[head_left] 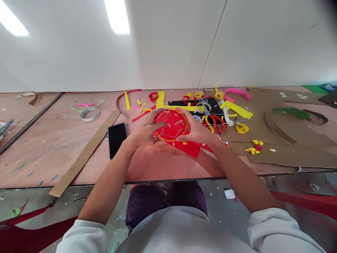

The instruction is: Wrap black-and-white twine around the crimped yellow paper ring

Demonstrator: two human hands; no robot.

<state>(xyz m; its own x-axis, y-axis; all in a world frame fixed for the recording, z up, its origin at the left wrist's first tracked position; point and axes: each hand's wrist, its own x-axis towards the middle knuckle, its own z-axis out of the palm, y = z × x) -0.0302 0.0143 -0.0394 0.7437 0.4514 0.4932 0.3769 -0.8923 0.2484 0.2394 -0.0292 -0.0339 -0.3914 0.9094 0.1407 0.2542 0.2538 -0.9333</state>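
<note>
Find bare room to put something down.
Mostly bare: left of the cardboard strip, in front of the tape roll, barring paint marks; and the table front between phone and red paper, partly behind your left forearm. Crowded: behind and right of the red disc, around scissors.

Craft workshop — paint-marked table (26, 140), scissors (210, 116), tape roll (91, 118), cut cardboard (279, 154).

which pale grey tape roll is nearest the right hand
The pale grey tape roll by the scissors with red and yellow handles; the other pale grey roll lies farther left, past the black-screened phone.
</note>
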